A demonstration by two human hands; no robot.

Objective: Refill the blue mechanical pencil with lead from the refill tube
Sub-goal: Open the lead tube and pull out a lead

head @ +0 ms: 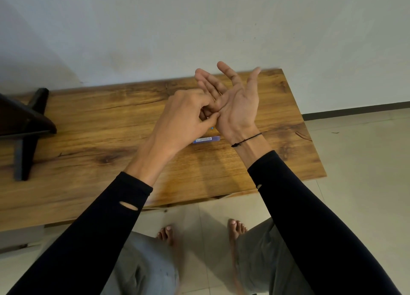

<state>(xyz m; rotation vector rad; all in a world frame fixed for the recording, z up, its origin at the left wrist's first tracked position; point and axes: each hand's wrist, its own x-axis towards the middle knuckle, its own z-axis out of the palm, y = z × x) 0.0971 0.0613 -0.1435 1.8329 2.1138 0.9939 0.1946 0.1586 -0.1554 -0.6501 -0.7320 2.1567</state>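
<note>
My right hand (237, 101) is held palm up above the table, fingers spread, with nothing visible in it. My left hand (188, 114) is curled, and its thumb and fingertips pinch together against the heel of the right palm. Anything between them is too thin to make out. A small bluish refill tube (206, 139) with a white label lies flat on the wooden table (99, 128), just below and between my wrists. A sliver of blue (212, 128) shows under my hands; I cannot tell whether it is the pencil.
A dark wooden stand (26, 126) sits on the table's left end. The table's far edge meets a pale wall, and its right end stops at tiled floor (355, 150). My bare feet are below the near edge.
</note>
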